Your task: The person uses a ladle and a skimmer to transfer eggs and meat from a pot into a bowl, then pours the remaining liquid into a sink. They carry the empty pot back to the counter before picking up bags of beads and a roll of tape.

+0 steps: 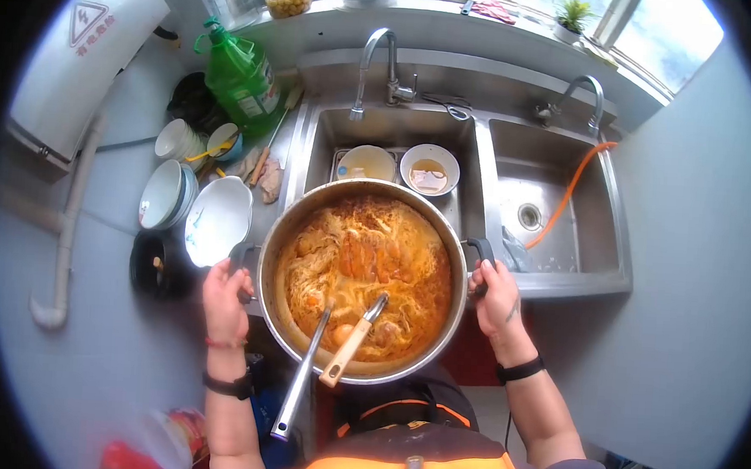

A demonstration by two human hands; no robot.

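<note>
Pot (438,340) | steel, orange residue inside | both handles gripped | two utensils (335,351) inside

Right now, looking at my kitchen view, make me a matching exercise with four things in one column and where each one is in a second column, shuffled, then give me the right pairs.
Things:
1. big pot
2. green bottle
3. orange hose
4. bowl with brown liquid

Places:
A. in the left sink basin, behind the pot
B. on the counter left of the sink
C. held by both handles, left hand and right hand
D. running down into the right sink basin

Pairs: 1-C, 2-B, 3-D, 4-A
</note>
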